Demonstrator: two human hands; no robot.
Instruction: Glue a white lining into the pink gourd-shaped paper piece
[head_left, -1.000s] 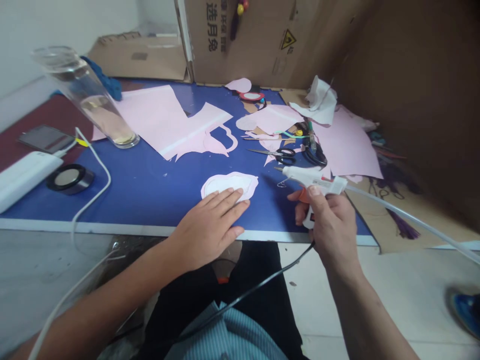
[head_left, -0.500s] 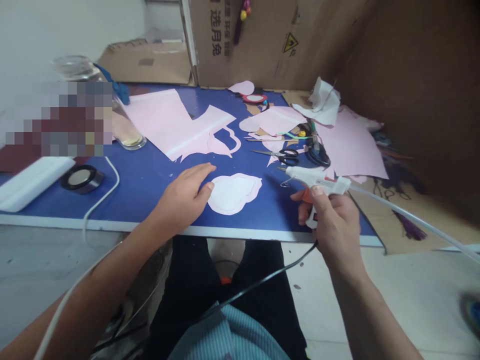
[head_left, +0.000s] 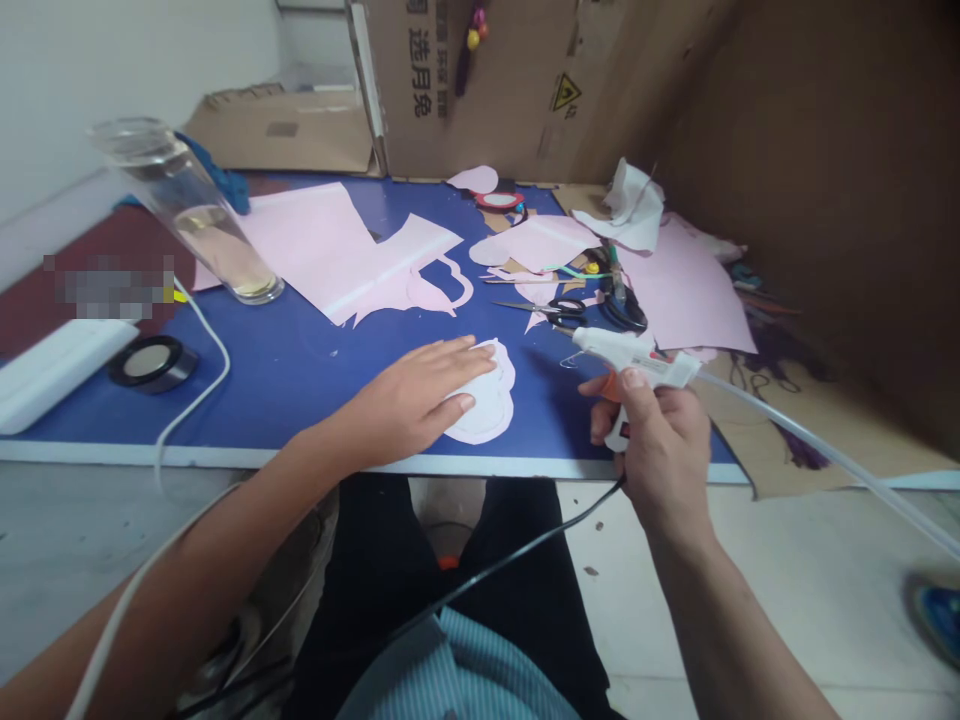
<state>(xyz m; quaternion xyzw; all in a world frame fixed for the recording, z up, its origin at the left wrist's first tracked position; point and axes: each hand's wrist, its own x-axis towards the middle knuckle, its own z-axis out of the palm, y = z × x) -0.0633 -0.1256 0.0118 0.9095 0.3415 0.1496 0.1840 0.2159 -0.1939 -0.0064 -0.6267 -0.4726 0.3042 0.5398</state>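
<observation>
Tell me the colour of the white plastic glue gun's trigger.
The trigger is orange; see the head view.

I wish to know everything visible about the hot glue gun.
The hot glue gun has a white, plastic-looking body, orange trigger and dark nozzle pointing picture-left. A thin bent wire hangs beneath its front. A translucent glue stick extends from its rear; a black cord leaves the handle. The person's right grip holds it, seemingly raised above the blue tabletop.

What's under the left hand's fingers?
Part of the white, pink-edged cutout, which lies on the blue tabletop. Its right side shows; the part beneath the left hand is covered, so I can't see it.
</observation>
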